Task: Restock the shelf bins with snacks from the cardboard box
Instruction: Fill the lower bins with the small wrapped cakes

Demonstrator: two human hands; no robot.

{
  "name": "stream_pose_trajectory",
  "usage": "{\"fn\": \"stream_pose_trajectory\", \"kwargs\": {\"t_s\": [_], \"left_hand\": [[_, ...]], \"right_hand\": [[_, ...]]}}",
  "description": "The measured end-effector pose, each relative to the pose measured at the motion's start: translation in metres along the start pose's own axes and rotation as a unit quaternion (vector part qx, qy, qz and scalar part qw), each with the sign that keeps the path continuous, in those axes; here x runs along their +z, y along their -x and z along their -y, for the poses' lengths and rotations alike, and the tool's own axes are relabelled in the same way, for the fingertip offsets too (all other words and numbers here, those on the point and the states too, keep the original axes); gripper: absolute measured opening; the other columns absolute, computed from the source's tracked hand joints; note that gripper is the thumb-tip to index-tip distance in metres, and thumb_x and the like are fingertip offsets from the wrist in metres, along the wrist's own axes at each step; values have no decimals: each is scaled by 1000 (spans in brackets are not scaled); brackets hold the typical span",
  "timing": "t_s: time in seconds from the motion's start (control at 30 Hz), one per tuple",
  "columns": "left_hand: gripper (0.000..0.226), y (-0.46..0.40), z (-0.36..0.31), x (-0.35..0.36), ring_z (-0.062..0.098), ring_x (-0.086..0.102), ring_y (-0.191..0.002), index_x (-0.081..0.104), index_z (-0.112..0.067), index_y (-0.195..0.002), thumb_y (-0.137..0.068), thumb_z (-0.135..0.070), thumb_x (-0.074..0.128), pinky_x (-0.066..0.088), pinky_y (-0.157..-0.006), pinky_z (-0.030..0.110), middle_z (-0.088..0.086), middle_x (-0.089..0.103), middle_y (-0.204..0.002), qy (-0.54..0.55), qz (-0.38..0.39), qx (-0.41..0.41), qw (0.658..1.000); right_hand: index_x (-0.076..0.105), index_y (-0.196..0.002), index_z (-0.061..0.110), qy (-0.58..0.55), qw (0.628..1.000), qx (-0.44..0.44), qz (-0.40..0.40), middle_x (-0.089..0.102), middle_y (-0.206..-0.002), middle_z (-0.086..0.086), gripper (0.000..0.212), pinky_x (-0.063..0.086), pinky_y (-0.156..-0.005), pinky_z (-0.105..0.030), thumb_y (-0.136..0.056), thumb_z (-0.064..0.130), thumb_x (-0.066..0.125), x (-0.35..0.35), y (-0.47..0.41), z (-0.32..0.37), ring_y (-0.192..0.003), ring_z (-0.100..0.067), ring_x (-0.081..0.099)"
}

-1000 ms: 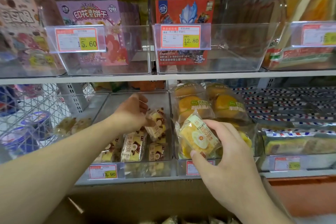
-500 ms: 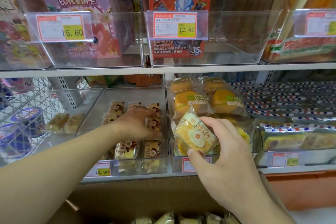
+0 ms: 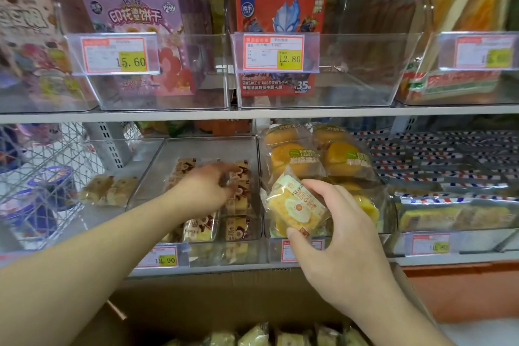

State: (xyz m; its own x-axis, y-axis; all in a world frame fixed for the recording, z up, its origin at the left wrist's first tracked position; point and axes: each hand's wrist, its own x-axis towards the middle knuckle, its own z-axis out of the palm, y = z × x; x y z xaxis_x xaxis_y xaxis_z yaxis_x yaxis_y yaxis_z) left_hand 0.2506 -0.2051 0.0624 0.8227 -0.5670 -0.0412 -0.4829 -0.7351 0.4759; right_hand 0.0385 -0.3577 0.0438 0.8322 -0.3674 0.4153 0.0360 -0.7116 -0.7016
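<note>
My left hand (image 3: 207,189) reaches into the clear middle bin (image 3: 210,142) on the lower shelf. Its fingers rest flat on the small brown-and-yellow cake packets (image 3: 238,205) lying in rows there. My right hand (image 3: 339,236) holds a yellow snack packet (image 3: 295,206), thumb under it and fingers over its top. The packet hovers at the front of the neighbouring bin, which holds bagged orange cakes (image 3: 292,159). The open cardboard box (image 3: 224,300) stands below the shelf, with several pale packets (image 3: 252,336) showing at the bottom edge.
The upper shelf carries clear bins with a pink biscuit box (image 3: 140,25), a red box (image 3: 280,17) and price tags. A wire basket (image 3: 42,171) stands at the left. Two loose pastries (image 3: 109,189) lie beside the middle bin. Striped packs (image 3: 443,171) fill the right bins.
My left hand has laid the cake packet it held down in the middle bin and now lies flat over the rows. My right hand keeps the yellow packet, almost unmoved.
</note>
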Motion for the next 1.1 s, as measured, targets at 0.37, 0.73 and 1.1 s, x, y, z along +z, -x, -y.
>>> {"fn": "stream_pose_trajectory", "kwargs": {"t_s": [0.37,0.73,1.1], "left_hand": [[31,143,7,-20,28,78,-101,70,-14,-121,-93,-25,76,62,-89,43,6,81,-108,414,80,-53,905],[31,203,91,-30,34,78,-85,67,0,-112,-85,-1,83,65,-82,51,25,76,-108,566,-65,-193,799],[37,181,175,-64,24,80,-93,67,-14,-117,-86,-22,87,64,-89,43,6,80,-106,570,-156,-162,790]], "right_hand": [[54,-138,47,-4,987,-63,145,40,-140,35,64,34,-101,1,-86,27,85,18,20,45,-137,10,39],[51,-129,61,-17,984,-84,154,50,-136,41,57,42,-109,-12,-92,29,79,102,29,109,-132,15,44],[43,-146,42,86,967,-166,171,34,-132,26,81,40,-113,-27,-78,57,85,199,-38,170,-132,0,32]]}}
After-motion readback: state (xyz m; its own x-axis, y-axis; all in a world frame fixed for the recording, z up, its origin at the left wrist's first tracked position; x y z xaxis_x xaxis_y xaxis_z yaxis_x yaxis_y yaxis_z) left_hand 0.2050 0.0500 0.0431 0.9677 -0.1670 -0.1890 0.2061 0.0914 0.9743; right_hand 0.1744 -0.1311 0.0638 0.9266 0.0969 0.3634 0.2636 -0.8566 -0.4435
